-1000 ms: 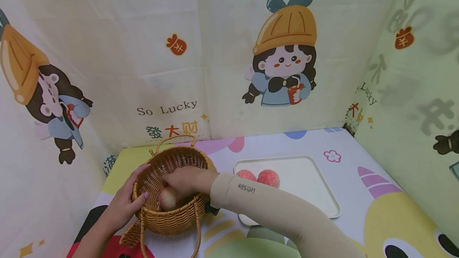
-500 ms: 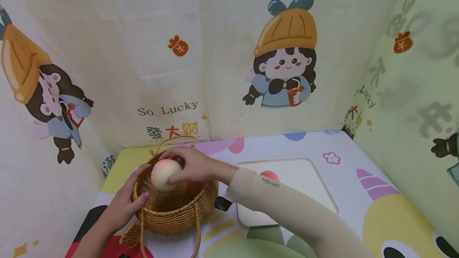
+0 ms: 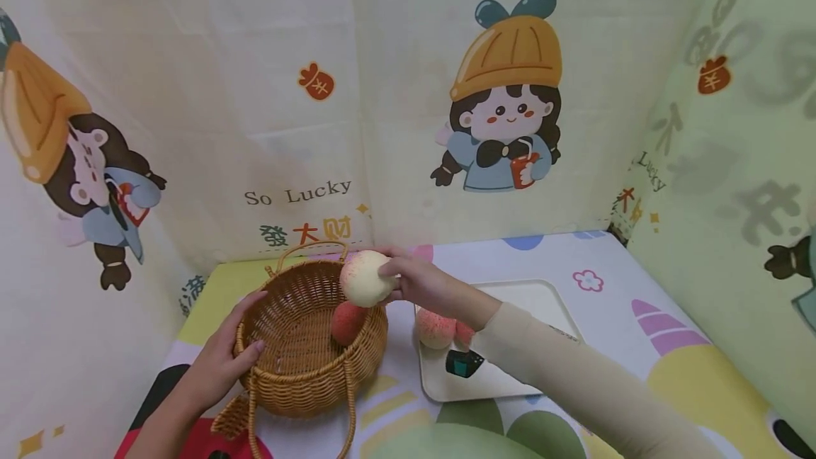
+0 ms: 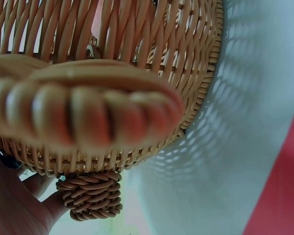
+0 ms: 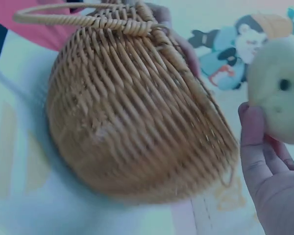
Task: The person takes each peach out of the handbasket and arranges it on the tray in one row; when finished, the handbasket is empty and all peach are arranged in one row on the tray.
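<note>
A pale peach with a pink-speckled side (image 3: 367, 279) is in my right hand (image 3: 421, 283), thumb on one side and fingers behind, just above the basket's right rim. In the right wrist view the peach (image 5: 279, 90) shows a small dark spot. The round wicker basket (image 3: 299, 397) stands on the table, its mouth tilted toward me. My left hand (image 3: 226, 346) grips its left rim, thumb over the edge. Inside the basket, against the right wall, lies a red fruit (image 3: 348, 323). The left wrist view shows the basket's woven side (image 4: 186, 73) close up, with part of that hand below.
Right of the basket lies a white tray (image 3: 542, 299) bearing a pink peach (image 3: 435, 329) and another, partly hidden by my right wrist. Printed cloth walls (image 3: 408, 126) rise behind and on both sides. A basket handle (image 3: 353, 409) hangs down at the front.
My right hand has lifted the pale peach out of the basket and moved right, past the rim. The red fruit inside now shows more fully. My left hand has stayed at the rim.
</note>
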Tool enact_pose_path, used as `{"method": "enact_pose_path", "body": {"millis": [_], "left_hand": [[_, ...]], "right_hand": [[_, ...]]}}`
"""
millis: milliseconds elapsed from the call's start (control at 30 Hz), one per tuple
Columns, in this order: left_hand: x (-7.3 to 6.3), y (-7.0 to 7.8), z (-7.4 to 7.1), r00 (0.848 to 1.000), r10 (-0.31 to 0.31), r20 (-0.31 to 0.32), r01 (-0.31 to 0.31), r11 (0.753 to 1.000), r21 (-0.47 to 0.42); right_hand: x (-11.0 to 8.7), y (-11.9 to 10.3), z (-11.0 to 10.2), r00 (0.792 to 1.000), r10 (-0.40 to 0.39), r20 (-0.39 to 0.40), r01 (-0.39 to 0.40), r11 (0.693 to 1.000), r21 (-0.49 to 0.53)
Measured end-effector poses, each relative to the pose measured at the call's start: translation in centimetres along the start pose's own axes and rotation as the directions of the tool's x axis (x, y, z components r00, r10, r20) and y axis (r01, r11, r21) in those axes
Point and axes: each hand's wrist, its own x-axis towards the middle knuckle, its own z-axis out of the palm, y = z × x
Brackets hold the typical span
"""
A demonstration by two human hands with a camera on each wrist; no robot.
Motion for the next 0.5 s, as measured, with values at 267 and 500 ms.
{"method": "enact_pose_path", "body": {"millis": [267, 500], "left_hand": [[0.2, 0.0, 0.1, 1.0, 0.025, -0.016, -0.024, 0.999, 0.029], [0.0, 0.0, 0.0, 1.0, 0.007, -0.007, -0.007, 1.0, 0.012]], "right_hand": [[-7.5, 0.4, -7.6, 0.996, -0.001, -0.093, -0.006, 0.998, -0.068], [-13.2, 1.5, -13.1, 0.97, 0.003, -0.241, -0.058, 0.973, -0.223]]}}
